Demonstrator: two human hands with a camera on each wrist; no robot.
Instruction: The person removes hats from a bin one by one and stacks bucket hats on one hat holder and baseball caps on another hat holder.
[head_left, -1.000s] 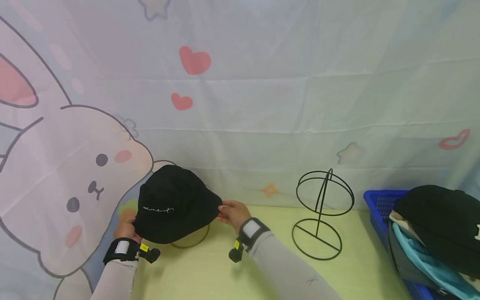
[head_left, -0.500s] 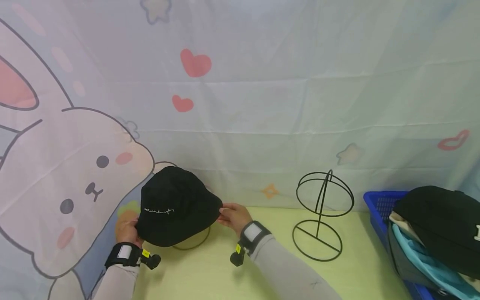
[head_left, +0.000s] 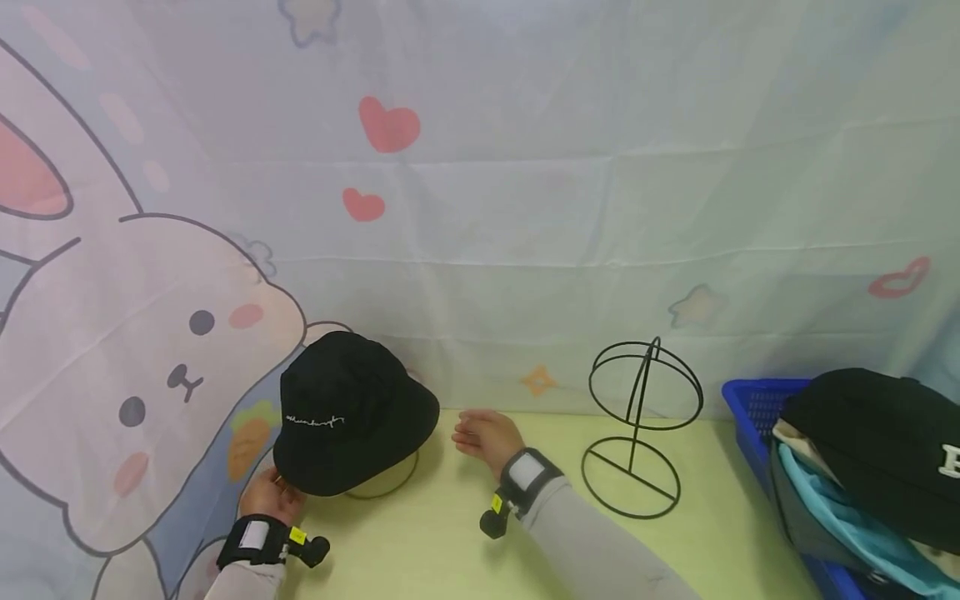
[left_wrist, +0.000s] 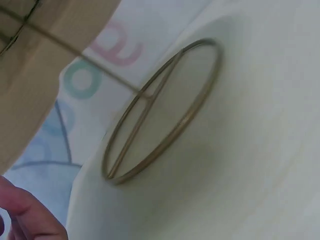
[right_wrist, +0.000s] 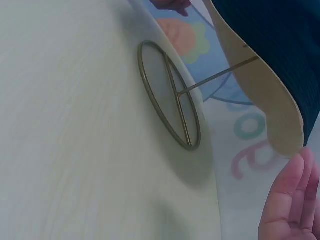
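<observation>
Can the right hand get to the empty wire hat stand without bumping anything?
Probably yes. The right hand hovers open over the yellow-green table, and only bare tabletop lies between it and the empty black wire hat stand. The black bucket hat sits on its other side.

The bucket hat (head_left: 352,412) sits on a wire stand (head_left: 386,479) at the table's (head_left: 420,550) left, a second stand (head_left: 641,425) stands to its right, and a basket (head_left: 750,417) of caps (head_left: 877,450) lies far right.

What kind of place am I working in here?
Probably a staged hat-display setup on a tabletop: a black bucket hat sits on a wire stand, an empty wire hat stand beside it, a blue basket of caps, and a cartoon bunny backdrop.
</observation>
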